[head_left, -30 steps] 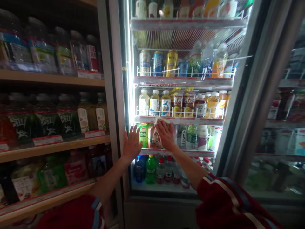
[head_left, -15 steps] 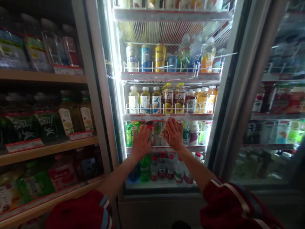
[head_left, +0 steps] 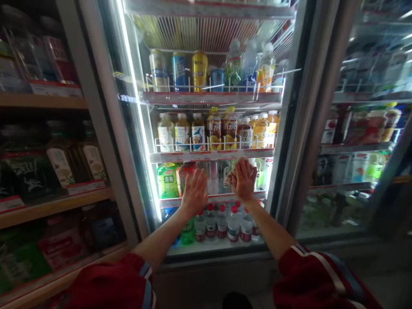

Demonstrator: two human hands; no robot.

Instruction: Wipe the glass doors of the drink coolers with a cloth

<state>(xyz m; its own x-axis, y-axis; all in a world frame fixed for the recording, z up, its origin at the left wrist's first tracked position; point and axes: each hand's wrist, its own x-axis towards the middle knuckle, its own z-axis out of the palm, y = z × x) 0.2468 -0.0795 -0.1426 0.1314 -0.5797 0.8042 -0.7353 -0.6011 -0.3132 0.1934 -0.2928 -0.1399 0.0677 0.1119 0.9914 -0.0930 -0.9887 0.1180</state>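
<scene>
My left hand (head_left: 195, 195) lies with its fingers stretched and spread against the glass door (head_left: 206, 96) of a lit drinks fridge, in front of the lower shelves. To its right, my right hand (head_left: 243, 182) presses a crumpled pale cloth (head_left: 232, 177) to the same glass. Much of the cloth is hidden under the palm and fingers. Behind the glass, near my left hand, stand a green pack (head_left: 167, 180) and a red pack (head_left: 184, 177). Clear bottles with red caps (head_left: 222, 225) stand on the bottom shelf beneath both hands.
Tea and juice bottles (head_left: 198, 133) fill the shelf above my hands, with cans (head_left: 199, 71) higher up. A metal door frame (head_left: 309, 128) runs along the right, beside another glass-fronted fridge section. Open wooden shelves (head_left: 48, 206) with bottles stand at the left.
My right hand has slid the cloth rightward across the glass. My left hand stays flat on the door, a little right relative to the shelves. The view has shifted rightward.
</scene>
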